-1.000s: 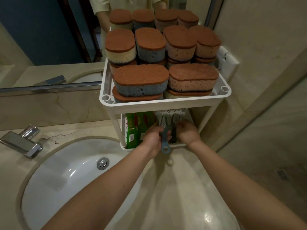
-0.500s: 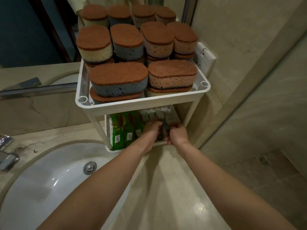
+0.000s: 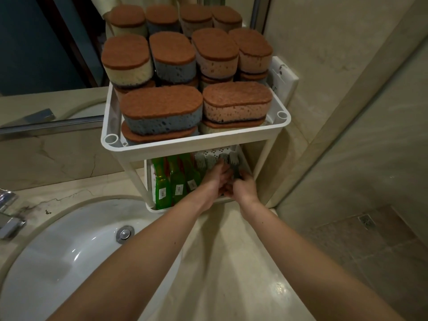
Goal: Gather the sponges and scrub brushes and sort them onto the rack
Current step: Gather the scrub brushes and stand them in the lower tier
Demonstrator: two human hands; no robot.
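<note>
Scrub brushes at the rack's lower right edge are touched by left hand and right hand; grips cannot be told.

Sponges sit on the rack, upper tier; brushes, it seems, below

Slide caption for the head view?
Left hand and right hand among scrub brushes on rack's lower shelf; sponges stacked above.

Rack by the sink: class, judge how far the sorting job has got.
Done: sponges stacked on the top tier; green brushes lined up in the lower tier. In hand: left hand and right hand reach among the grey brushes beside them. Left: settling those; the hands' grip is hidden.
</note>
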